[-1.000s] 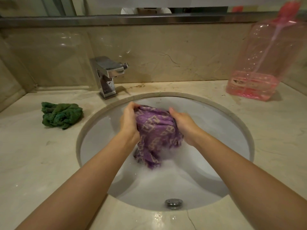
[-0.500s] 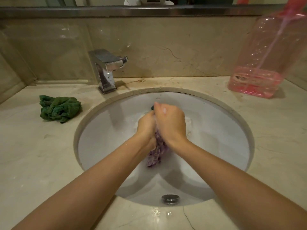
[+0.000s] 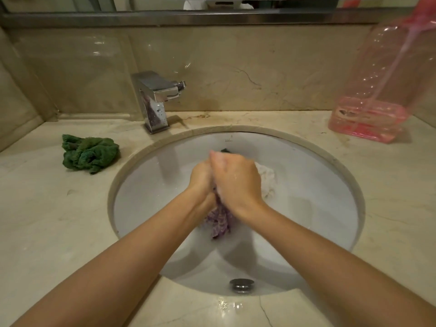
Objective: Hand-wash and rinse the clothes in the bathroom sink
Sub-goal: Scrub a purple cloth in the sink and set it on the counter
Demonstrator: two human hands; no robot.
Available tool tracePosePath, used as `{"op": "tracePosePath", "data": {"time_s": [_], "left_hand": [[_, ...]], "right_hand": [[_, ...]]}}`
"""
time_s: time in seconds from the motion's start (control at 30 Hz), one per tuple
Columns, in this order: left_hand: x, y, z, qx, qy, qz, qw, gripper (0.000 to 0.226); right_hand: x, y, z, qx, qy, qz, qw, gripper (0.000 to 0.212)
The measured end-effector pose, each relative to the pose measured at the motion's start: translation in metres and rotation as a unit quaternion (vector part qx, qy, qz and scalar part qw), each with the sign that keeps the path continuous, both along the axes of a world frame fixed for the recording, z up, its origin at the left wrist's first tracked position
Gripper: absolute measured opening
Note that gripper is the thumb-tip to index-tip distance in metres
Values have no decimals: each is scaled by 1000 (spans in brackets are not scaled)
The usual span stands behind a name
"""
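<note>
Purple cloth, spread between the hands a second ago, is now bunched mid-frame over the sink. Left hand and right hand clench it, fingers curled tight: scrubbing stage, rinse pending.

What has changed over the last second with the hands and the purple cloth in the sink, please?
The left hand and right hand, which held the purple cloth spread apart above the suds, have come together and squeezed it into a tight bunch; only its tail now hangs below the fists. Both hands kept their grip throughout. The green cloth on the counter, the faucet and the pink bottle stayed put.
</note>
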State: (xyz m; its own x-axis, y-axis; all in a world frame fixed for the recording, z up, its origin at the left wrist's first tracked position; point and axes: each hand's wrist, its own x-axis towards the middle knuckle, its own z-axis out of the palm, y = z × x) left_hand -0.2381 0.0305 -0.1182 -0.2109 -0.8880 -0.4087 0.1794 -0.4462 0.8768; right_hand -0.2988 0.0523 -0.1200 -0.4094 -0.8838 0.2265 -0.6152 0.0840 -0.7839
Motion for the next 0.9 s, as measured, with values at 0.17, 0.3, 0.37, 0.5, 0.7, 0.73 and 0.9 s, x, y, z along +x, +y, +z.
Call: {"op": "tracePosePath", "data": {"time_s": [0.17,0.3,0.37,0.5,0.7,0.73,0.9], "left_hand": [[-2,-4,-2,13,-10,-6,1000,41],[-8,-10,-10,-15,41,46,998,43],[-4,-10,-9,-5,35,23,999,44],[-5,-17,-4,-15,17,0,1000,38],[4,-32,-5,-164,-239,-64,955,31],[4,-33,-7,-186,-255,-91,945,30],[1,-27,-2,-187,-226,-163,942,37]], "right_hand": [[-13,-7,2,27,12,-39,999,49],[7,14,3,-98,75,55,991,40],[-6,1,0,-24,61,25,998,42],[-57,-27,-6,42,-57,-97,993,51],[-67,-26,-14,80,-389,-31,917,51],[-65,-25,-12,82,-435,0,897,46],[-59,-19,-11,79,-440,135,884,17]]}}
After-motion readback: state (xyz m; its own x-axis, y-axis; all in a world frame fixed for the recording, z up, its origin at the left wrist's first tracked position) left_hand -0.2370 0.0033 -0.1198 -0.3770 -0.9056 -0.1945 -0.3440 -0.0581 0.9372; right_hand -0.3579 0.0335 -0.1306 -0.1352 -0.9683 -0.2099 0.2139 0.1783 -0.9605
